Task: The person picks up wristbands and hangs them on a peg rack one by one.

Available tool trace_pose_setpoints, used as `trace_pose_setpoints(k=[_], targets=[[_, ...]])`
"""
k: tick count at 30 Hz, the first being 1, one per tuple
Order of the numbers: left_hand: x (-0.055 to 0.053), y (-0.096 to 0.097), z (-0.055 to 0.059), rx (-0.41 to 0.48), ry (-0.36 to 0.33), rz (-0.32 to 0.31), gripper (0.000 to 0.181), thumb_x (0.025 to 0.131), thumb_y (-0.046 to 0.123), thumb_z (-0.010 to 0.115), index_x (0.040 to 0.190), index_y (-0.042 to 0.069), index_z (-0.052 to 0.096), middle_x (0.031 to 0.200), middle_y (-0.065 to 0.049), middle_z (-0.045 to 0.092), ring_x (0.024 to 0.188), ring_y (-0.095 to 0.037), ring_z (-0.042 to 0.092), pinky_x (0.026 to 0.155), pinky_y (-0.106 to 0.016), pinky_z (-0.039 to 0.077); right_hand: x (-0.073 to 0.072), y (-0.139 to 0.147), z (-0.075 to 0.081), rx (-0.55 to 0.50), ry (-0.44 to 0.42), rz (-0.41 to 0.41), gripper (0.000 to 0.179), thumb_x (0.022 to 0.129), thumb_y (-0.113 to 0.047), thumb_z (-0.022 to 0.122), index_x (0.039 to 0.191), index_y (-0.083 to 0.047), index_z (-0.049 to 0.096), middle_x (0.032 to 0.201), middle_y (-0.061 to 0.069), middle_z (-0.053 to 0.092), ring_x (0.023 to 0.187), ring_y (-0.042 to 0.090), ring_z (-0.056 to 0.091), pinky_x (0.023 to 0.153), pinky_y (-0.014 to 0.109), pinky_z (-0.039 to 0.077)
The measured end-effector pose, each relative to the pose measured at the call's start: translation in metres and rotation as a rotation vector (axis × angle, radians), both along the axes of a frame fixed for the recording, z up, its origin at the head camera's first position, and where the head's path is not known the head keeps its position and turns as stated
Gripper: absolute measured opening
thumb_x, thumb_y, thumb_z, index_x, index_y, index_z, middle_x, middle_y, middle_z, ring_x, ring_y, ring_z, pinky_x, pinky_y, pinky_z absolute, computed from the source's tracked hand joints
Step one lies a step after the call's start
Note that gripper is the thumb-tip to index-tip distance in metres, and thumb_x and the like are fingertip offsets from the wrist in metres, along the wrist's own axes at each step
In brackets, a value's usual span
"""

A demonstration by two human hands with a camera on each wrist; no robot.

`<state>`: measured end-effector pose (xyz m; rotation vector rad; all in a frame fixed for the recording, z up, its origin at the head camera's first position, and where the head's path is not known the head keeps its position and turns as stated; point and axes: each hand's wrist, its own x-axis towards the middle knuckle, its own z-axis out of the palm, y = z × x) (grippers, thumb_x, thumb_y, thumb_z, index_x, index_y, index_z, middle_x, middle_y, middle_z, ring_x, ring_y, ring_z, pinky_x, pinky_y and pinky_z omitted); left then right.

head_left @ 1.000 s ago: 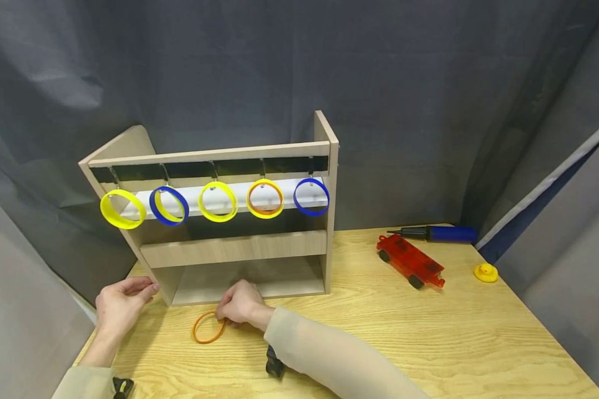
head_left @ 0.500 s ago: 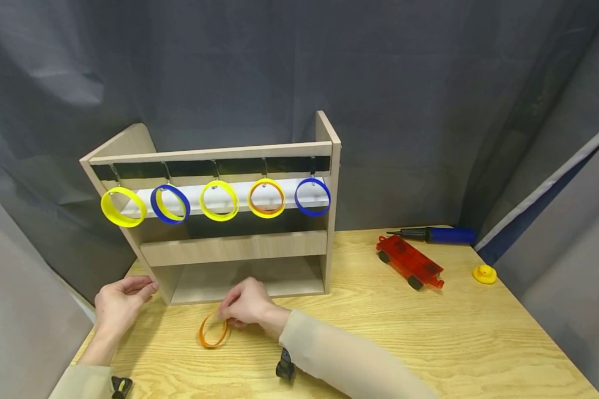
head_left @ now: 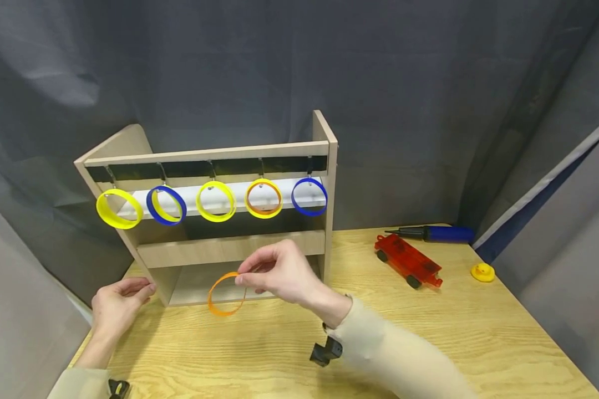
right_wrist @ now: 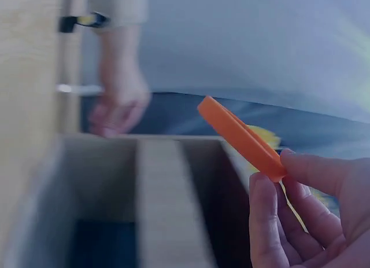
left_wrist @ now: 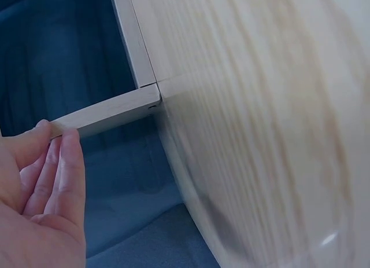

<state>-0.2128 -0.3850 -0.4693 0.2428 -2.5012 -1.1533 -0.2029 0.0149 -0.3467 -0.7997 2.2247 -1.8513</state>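
An orange ring [head_left: 222, 313], a thin flexible-looking band, hangs from my right hand [head_left: 287, 274]. Thumb and fingertips pinch its upper right edge, in front of the lower opening of a wooden rack [head_left: 234, 250]. The right wrist view shows the orange ring [right_wrist: 234, 132] nearly edge-on between thumb and fingers. At the rack's lower left, my left hand [head_left: 115, 305] pinches the edge of the side panel [left_wrist: 110, 110], seen closely in the left wrist view. Hooks along the rack's top bar carry a yellow ring [head_left: 119, 224], blue and yellow rings together, and more rings to the right.
A red toy cart [head_left: 408, 259] with black wheels stands right of the rack. Behind it lies a blue and black hand pump [head_left: 446, 234]. A yellow rubber duck [head_left: 482, 272] sits near the table's right edge. Dark grey curtains [head_left: 404, 111] enclose the table.
My right hand has lifted the orange ring off the table, raising it up toward the rack and slightly right. The left hand has stayed at the side panel.
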Motion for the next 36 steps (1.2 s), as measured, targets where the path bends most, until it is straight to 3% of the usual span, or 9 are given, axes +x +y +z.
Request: trace_pose_setpoints(k=[4, 7, 11, 15, 20, 24, 30, 36], targets=[[0.001, 0.000, 0.000, 0.014, 0.004, 0.002, 0.029, 0.100, 0.017, 0.087, 0.119, -0.003, 0.083, 0.103, -0.016, 0.088, 0.069, 0.018, 0.070, 0.065, -0.013, 0.062, 0.006, 0.028, 0.032, -0.096, 0.082, -0.044, 0.012, 0.089, -0.001, 0.091, 0.099, 0.003, 0.086, 0.091, 0.017, 0.087, 0.066, 0.008, 0.075, 0.064, 0.029, 0.067], [0.001, 0.000, 0.001, 0.013, 0.017, 0.003, 0.027, 0.099, 0.015, 0.087, 0.119, -0.004, 0.083, 0.101, -0.016, 0.088, 0.069, 0.019, 0.070, 0.064, -0.013, 0.062, 0.005, 0.047, 0.051, -0.154, 0.126, -0.099, 0.013, 0.089, 0.002, 0.090, 0.099, 0.006, 0.085, 0.088, 0.011, 0.087, 0.069, 0.008, 0.077, 0.066, 0.032, 0.069], [0.001, 0.000, 0.001, 0.000, 0.022, 0.000, 0.026, 0.099, 0.014, 0.087, 0.118, -0.004, 0.083, 0.101, -0.016, 0.088, 0.068, 0.019, 0.069, 0.064, -0.013, 0.061, -0.001, 0.073, 0.070, -0.218, 0.180, -0.182, 0.015, 0.090, 0.005, 0.090, 0.102, 0.009, 0.083, 0.085, -0.003, 0.086, 0.073, 0.009, 0.080, 0.066, 0.029, 0.068], [0.002, -0.002, 0.002, -0.007, 0.018, 0.002, 0.027, 0.099, 0.014, 0.087, 0.118, -0.004, 0.083, 0.101, -0.016, 0.088, 0.067, 0.019, 0.069, 0.063, -0.013, 0.061, -0.012, 0.095, 0.081, -0.268, 0.234, -0.280, 0.017, 0.091, 0.004, 0.089, 0.105, 0.009, 0.082, 0.087, -0.007, 0.086, 0.074, 0.011, 0.080, 0.064, 0.028, 0.067], [0.002, -0.002, 0.001, -0.015, 0.013, 0.009, 0.027, 0.099, 0.016, 0.087, 0.118, -0.004, 0.084, 0.102, -0.017, 0.088, 0.067, 0.019, 0.069, 0.063, -0.012, 0.061, -0.029, 0.110, 0.083, -0.283, 0.281, -0.398, 0.020, 0.092, 0.000, 0.090, 0.107, 0.009, 0.082, 0.088, -0.008, 0.086, 0.074, 0.012, 0.079, 0.066, 0.028, 0.069], [0.002, -0.003, 0.001, -0.015, 0.008, 0.008, 0.028, 0.099, 0.016, 0.087, 0.119, -0.003, 0.084, 0.103, -0.017, 0.088, 0.067, 0.019, 0.069, 0.063, -0.012, 0.061, -0.038, 0.115, 0.077, -0.249, 0.264, -0.450, 0.021, 0.092, -0.003, 0.091, 0.108, 0.009, 0.083, 0.087, -0.012, 0.084, 0.078, 0.011, 0.081, 0.067, 0.029, 0.069], [0.001, -0.003, 0.001, -0.007, 0.019, 0.002, 0.027, 0.099, 0.015, 0.087, 0.118, -0.003, 0.084, 0.101, -0.015, 0.089, 0.068, 0.019, 0.070, 0.063, -0.013, 0.061, -0.043, 0.118, 0.065, -0.168, 0.245, -0.446, 0.018, 0.089, -0.002, 0.092, 0.104, 0.006, 0.084, 0.085, -0.015, 0.083, 0.075, 0.010, 0.080, 0.064, 0.028, 0.068], [0.003, 0.001, 0.002, -0.032, 0.024, 0.010, 0.026, 0.100, 0.017, 0.087, 0.117, -0.002, 0.084, 0.104, -0.018, 0.088, 0.067, 0.019, 0.069, 0.062, -0.011, 0.059, -0.041, 0.123, 0.065, -0.156, 0.276, -0.443, 0.019, 0.089, -0.002, 0.093, 0.104, 0.005, 0.084, 0.085, -0.017, 0.082, 0.075, 0.008, 0.080, 0.064, 0.027, 0.068]])
